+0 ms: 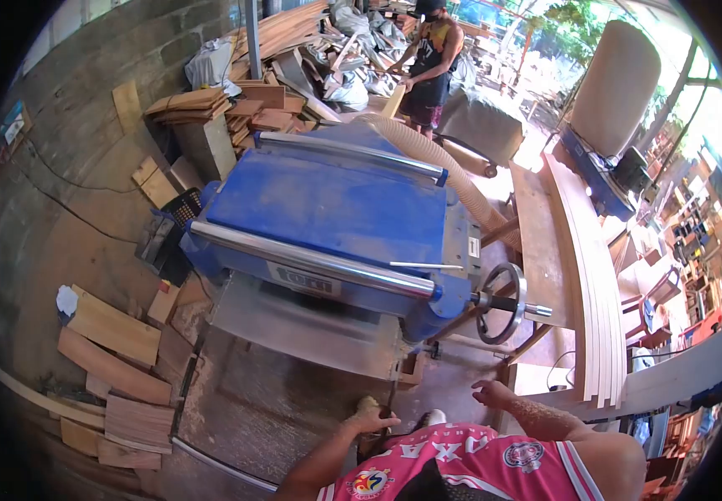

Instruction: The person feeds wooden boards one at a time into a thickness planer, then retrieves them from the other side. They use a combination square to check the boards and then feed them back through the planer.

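Observation:
My left hand (371, 420) hangs at the near right edge of the planer's metal bed (294, 401), fingers loosely stretched out, with no object visible in it. To the right of the bed is my right hand (491, 395), its fingers apart and nothing in them. In front of me stands a blue thickness planer (328, 204), dusty on top, with two chrome rollers. A black handwheel (501, 303) sits on its right side, above and beyond my right hand. A thin pale stick (426, 265) lies across the planer's front right part.
Long pale boards (586, 284) are stacked on a bench to the right. Wood offcuts (115, 376) lie on the floor at left. A ribbed dust hose (428, 154) curves behind the planer. Another person (434, 63) stands at the back, holding a board (393, 102).

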Demonstrator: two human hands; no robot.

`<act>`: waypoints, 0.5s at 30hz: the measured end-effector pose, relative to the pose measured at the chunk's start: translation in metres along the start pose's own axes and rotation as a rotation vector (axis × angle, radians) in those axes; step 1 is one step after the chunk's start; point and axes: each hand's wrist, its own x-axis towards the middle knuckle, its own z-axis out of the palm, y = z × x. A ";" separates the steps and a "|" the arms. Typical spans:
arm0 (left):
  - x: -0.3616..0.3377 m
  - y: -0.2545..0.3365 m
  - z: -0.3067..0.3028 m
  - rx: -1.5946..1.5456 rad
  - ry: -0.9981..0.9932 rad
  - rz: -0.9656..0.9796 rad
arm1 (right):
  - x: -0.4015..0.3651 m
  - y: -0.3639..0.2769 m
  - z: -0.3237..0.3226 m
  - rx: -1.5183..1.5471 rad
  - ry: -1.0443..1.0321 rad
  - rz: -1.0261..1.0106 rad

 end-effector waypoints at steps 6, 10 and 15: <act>0.012 -0.022 0.008 -0.056 -0.027 0.005 | 0.001 -0.021 0.010 -0.072 -0.016 0.033; 0.015 -0.023 0.007 -0.145 -0.078 0.076 | -0.003 -0.017 0.015 -0.109 -0.010 0.032; 0.022 -0.038 0.014 -0.205 -0.090 0.064 | -0.006 -0.015 0.009 -0.145 0.025 -0.032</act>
